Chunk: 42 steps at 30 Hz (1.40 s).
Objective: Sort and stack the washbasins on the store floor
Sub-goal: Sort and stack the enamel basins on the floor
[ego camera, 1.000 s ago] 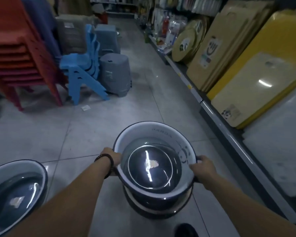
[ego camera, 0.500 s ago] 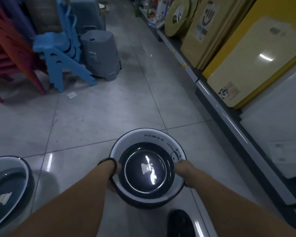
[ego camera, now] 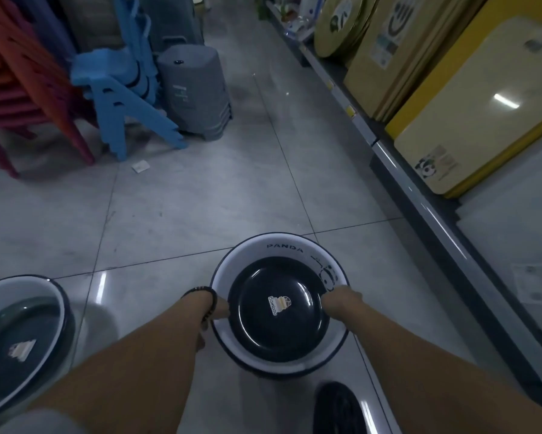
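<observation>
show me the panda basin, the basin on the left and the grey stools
panda basin (ego camera: 284, 247), head view, white inner wall by the lettering
left basin (ego camera: 28, 317), head view, dark inside
grey stools (ego camera: 194, 89), head view, top stool's side

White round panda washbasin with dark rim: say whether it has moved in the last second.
Yes. The white round panda washbasin has gone down towards the grey tiled floor; its far rim now meets the cross seam.

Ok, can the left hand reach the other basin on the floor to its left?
Probably yes: only bare floor lies between the left hand and the second basin. But it grips the Panda basin by the rim, so it must let go first.
</observation>
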Each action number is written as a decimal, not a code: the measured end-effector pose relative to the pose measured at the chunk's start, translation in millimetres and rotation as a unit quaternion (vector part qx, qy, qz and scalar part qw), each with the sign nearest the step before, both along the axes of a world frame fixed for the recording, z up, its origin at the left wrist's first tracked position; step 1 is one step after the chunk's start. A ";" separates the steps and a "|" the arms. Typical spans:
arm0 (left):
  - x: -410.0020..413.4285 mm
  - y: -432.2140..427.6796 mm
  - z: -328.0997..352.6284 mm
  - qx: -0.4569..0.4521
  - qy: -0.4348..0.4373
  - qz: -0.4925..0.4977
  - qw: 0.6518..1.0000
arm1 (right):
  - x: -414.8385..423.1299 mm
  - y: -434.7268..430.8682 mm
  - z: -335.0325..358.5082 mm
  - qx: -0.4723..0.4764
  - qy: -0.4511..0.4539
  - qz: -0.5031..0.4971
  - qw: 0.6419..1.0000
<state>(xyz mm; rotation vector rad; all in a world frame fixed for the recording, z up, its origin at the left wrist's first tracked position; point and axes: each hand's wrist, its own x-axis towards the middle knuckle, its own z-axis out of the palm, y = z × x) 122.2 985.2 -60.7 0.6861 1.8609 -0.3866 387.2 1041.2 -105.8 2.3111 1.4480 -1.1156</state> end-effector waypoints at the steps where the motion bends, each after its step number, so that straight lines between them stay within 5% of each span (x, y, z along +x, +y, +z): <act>1: -5.9 -1.0 5.2 0.016 0.003 0.000 1.000 | -4.5 0.6 5.3 0.013 -0.021 0.029 0.999; 8: -83.2 -30.1 42.0 0.183 0.015 -0.009 0.983 | -107.3 -17.5 69.0 0.125 0.061 0.211 0.968; 16: -230.9 -142.6 110.7 0.308 0.090 0.027 0.947 | -301.1 -114.0 68.8 0.048 0.314 0.242 0.917; 20: -308.2 -205.8 113.4 0.248 0.207 -0.012 0.947 | -377.0 -164.9 47.4 -0.089 0.384 0.140 0.908; 24: -354.5 -243.5 103.1 0.206 0.196 0.014 0.958 | -451.9 -189.7 10.9 -0.152 0.398 0.063 0.902; 33: -383.6 -251.2 80.2 0.165 0.135 -0.008 0.977 | -569.9 -202.4 -62.4 -0.192 0.350 -0.025 0.917; 42: -396.3 -248.6 86.6 0.079 0.118 -0.001 0.990 | -585.3 -207.1 -64.8 -0.157 0.390 -0.129 0.898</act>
